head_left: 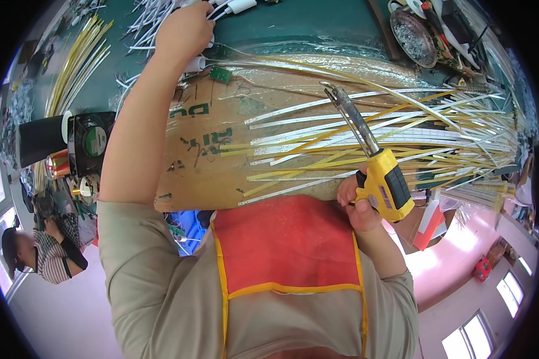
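My right hand (360, 206) grips the handle of a yellow and black soldering gun (389, 185), held above the near edge of the bench. Its long metal barrel points up and left over many thin white and yellow LED strips (317, 136). My left arm stretches to the far side, where my left hand (185, 31) has its fingers curled in among white cables (142, 30) and white plastic housings (241, 6). What those fingers hold is hidden. A small green circuit board (220, 74) lies just nearer than the left hand, beside a white tube (195, 64).
Brown cardboard (191, 161) covers the bench's near part, over a green top (317, 24). A black fan (91, 142) and yellow strips (72, 72) sit at left. A round metal dish (413, 39) with tools stands far right. Another person (51, 251) sits at far left.
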The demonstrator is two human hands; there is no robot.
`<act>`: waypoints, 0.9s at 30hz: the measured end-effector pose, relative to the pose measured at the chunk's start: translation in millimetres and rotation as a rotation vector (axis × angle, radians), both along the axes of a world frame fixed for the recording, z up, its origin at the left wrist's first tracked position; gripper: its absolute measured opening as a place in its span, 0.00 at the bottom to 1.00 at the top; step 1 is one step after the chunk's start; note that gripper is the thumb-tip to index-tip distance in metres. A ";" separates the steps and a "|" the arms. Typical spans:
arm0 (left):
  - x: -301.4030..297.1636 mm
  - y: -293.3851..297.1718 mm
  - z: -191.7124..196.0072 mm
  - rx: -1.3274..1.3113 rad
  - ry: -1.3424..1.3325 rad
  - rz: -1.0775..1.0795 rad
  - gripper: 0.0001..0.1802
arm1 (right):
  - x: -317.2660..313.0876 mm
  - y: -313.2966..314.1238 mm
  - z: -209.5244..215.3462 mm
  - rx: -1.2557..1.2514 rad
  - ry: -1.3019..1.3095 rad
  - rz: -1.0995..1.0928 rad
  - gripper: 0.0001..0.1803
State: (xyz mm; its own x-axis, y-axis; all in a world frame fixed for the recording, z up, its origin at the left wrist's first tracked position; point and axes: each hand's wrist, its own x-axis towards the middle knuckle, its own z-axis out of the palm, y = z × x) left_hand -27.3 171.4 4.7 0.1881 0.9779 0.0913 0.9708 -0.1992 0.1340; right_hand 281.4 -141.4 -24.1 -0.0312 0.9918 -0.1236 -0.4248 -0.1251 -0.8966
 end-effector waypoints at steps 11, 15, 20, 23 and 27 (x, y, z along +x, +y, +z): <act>-4.9 -73.8 70.6 0.345 -0.389 -0.025 0.13 | 0.3 1.2 2.5 -0.002 -0.008 -0.015 0.42; -29.5 -137.4 78.2 0.244 -0.418 0.049 0.07 | 1.1 2.2 1.3 0.010 -0.023 -0.018 0.42; -54.8 -187.6 62.1 -0.061 -0.324 0.050 0.08 | 3.1 0.9 -3.6 0.038 -0.031 -0.009 0.40; -71.2 -200.5 56.3 -0.241 -0.131 0.076 0.11 | 1.9 1.3 -2.3 0.040 -0.027 -0.005 0.40; -73.5 -201.0 63.5 -0.315 0.053 0.033 0.17 | 1.2 0.9 -2.0 0.045 -0.034 -0.012 0.40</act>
